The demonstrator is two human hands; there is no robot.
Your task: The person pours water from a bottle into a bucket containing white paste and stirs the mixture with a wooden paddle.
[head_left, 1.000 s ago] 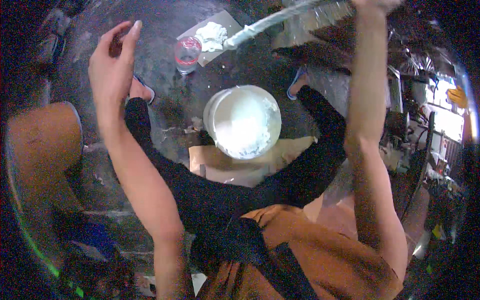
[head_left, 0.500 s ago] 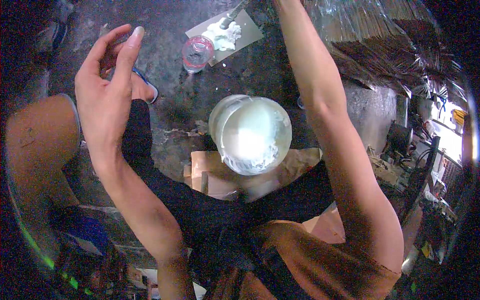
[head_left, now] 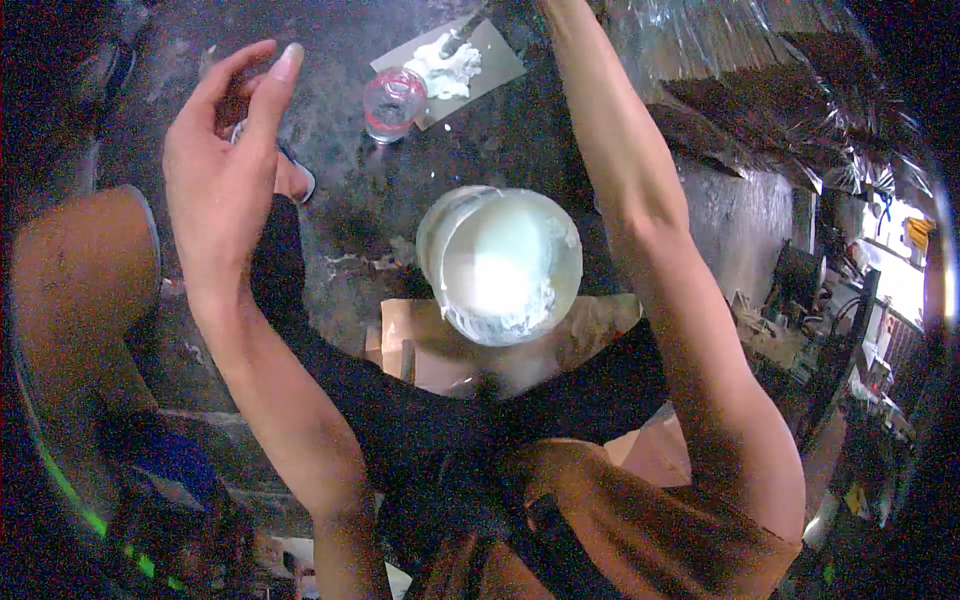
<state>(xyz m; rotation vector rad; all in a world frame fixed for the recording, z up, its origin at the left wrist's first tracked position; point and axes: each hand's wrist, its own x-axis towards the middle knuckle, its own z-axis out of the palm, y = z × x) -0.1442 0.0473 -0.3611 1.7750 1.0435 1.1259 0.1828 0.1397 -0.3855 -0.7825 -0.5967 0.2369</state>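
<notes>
My left hand (head_left: 225, 150) is raised at the upper left, its fingers loosely curved and the thumb apart from them. Nothing shows in its grasp. My right forearm (head_left: 630, 140) reaches up past the top edge, so the right hand is out of sight. Between my arms stands a translucent white tub (head_left: 550, 240) with a bright white content and white smears on its inner wall. Farther off, a lump of white paste (head_left: 447, 68) lies on a pale card (head_left: 500, 68). A tool tip (head_left: 463, 38) rests in the paste. Beside it is a clear cup with red rings (head_left: 392, 105).
Brown cardboard (head_left: 400, 325) lies under the tub's near side. Plastic-wrapped stacks of brown material (head_left: 760, 90) stand at the upper right, above a cluttered area (head_left: 800, 310). A brown rounded object (head_left: 85, 260) is at the left. The dark floor (head_left: 350, 215) has scuffs and white specks.
My left hand has shifted slightly to the right. The right forearm has moved a little to the left near the top edge. The tub, cup and paste stay in place.
</notes>
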